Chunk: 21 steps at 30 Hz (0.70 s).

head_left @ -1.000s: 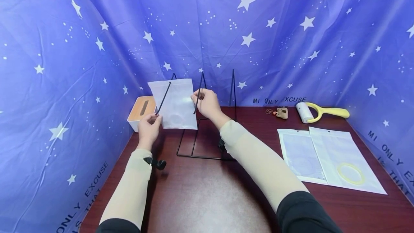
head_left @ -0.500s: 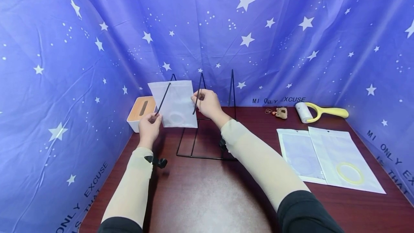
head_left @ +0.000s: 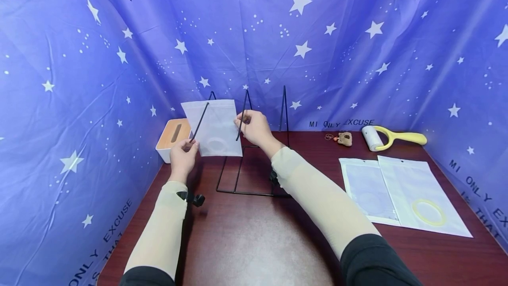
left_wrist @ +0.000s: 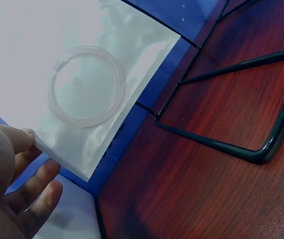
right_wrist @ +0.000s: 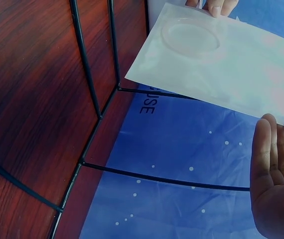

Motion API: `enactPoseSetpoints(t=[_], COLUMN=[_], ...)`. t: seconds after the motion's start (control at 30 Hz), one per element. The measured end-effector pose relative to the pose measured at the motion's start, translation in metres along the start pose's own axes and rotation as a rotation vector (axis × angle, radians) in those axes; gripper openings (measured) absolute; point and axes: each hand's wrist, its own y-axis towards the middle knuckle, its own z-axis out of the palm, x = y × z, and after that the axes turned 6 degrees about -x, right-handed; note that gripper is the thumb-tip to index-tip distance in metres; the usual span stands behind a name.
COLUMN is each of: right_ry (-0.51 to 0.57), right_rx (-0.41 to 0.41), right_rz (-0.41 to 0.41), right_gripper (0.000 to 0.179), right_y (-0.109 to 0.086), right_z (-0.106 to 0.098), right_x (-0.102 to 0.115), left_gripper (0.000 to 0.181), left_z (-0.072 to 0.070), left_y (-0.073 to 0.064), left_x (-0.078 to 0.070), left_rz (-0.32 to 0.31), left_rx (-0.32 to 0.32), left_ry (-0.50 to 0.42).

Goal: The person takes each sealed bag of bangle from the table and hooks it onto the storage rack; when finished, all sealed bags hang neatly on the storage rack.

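A white zip pouch [head_left: 220, 122] hangs from a prong of the black wire rack [head_left: 254, 194]. The prong comes out through the pouch near its top edge and slants down across its front. A pale pink bangle [left_wrist: 119, 87] shows inside, low in the pouch. Thumb and finger of my left hand [head_left: 183, 158] pinch the pouch's lower left edge, close to the prong's front end. On the opposite side my right hand [head_left: 255, 126] pinches the right edge, just behind the rack's middle prong. In the right wrist view, fingers [right_wrist: 262, 149] of that hand stand beside the pouch's edge.
A white tissue box [head_left: 163, 153] with a wooden lid stands behind the left hand. At right lie two more pouches, one [head_left: 371, 193] partly under another [head_left: 444, 175] holding a yellow bangle. Behind them are a bear keychain [head_left: 345, 139] and a yellow-handled lint roller [head_left: 406, 137].
The pouch's top edge has dropped slightly and the bangle inside shows more clearly than a second ago. Both hands keep their hold, almost still.
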Motion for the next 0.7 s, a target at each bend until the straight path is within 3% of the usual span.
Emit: enactPoseSetpoints(t=[0.7], right_ry=[0.037], right_rx=[-0.053], right_rz=[-0.033], right_gripper=[0.014], right_y=[-0.0025], right_z=[-0.0056], right_x=[0.0040], left_gripper=[0.020], left_z=[-0.0050], left_y=[-0.0044], left_x=[-0.0038], left_rz=[0.018], left_rx=[0.019], left_ry=[0.000])
